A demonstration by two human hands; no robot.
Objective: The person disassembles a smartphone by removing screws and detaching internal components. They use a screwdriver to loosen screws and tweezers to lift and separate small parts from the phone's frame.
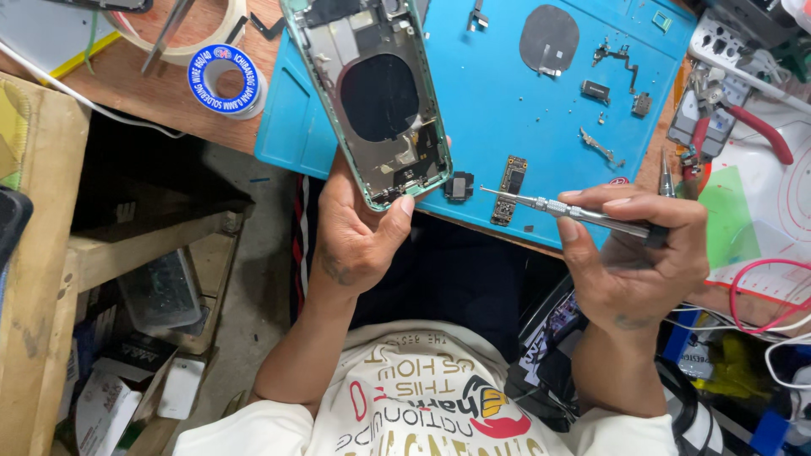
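Holding an opened phone shell (372, 93) from below, the left hand (355, 232) grips its near end, thumb pressed against the lower right corner. The shell, pale green at the rim, tilts up over the left edge of a blue mat (524, 93), its bare inside with a dark round patch facing the camera. The right hand (629, 253) is closed around a slim metal screwdriver (566, 209), held level, tip pointing left toward the shell but apart from it. Just beyond the tip, two small circuit boards (507, 190) lie at the mat's near edge. Farther right on the mat sit a dark round coil (549, 38) and several tiny brackets and loose screws (600, 143). A solder spool (224, 80) rests far left on the wooden bench.

Risks, as a judgement: the shell is pinched only at one end, so it could slip; the boards lie close to the mat's edge, and a nudge from either hand could knock them off.
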